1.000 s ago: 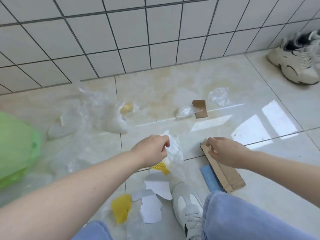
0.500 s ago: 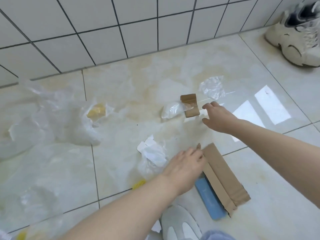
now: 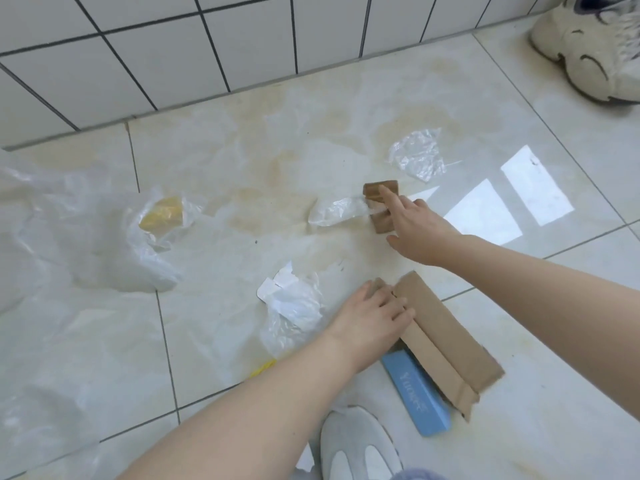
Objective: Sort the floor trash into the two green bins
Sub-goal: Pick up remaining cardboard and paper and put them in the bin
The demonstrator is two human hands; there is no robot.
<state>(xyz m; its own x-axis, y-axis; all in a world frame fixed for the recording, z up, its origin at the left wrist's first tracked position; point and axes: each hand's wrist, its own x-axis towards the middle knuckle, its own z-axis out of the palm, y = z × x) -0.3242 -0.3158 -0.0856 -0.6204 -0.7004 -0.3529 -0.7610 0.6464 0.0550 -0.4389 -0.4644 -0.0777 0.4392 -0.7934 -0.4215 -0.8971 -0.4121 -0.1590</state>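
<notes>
My left hand [image 3: 375, 315] lies on the near end of a long folded cardboard strip [image 3: 446, 337], fingers curled over its edge and a flap showing between thumb and index finger. A blue box [image 3: 415, 393] lies partly under that strip. My right hand [image 3: 415, 230] reaches forward with fingers apart, its index fingertip touching a small brown cardboard piece [image 3: 375, 188]. A small clear plastic bag [image 3: 337, 211] lies against that piece on its left. Neither green bin is in view.
Crumpled clear plastic [image 3: 417, 157] lies beyond my right hand. White paper in a plastic bag [image 3: 291, 304] sits left of my left hand. A large clear bag [image 3: 86, 244] holding something yellow [image 3: 162, 213] spreads at the left. My grey shoe [image 3: 360, 445] is below; a sneaker [image 3: 588, 46] stands top right by the tiled wall.
My left hand let go of the white paper and moved right onto the cardboard strip. My right hand left the strip and reached forward to the small cardboard piece. The view shifted right, losing the green bin.
</notes>
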